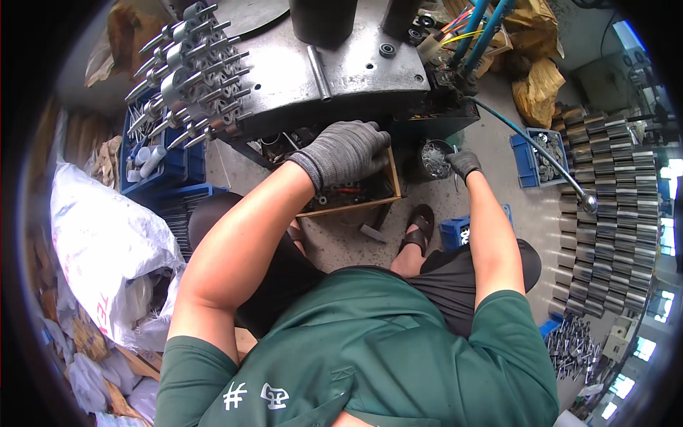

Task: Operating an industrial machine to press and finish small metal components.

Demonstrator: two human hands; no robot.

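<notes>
My left hand (348,151), in a grey knit glove, is above the open wooden drawer (356,208) under the machine table. Its fingers are curled together; whatever they may hold is hidden. My right hand (465,164), gloved too, is at the rim of a dark round container (413,169). Inside that lie small shiny metal parts (434,156). A thin bright metal piece (457,181) sticks out from the right hand's closed fingers; its exact kind is too small to tell. Loose parts and something red (347,190) lie in the drawer.
On the steel table (277,71) are a metal rod (319,73), a bearing (387,50) and stacked shafted parts (188,78) at left. A ball-ended lever (588,202) reaches out at right, near stacked metal cylinders (605,213). Blue bins (526,160) stand on the floor.
</notes>
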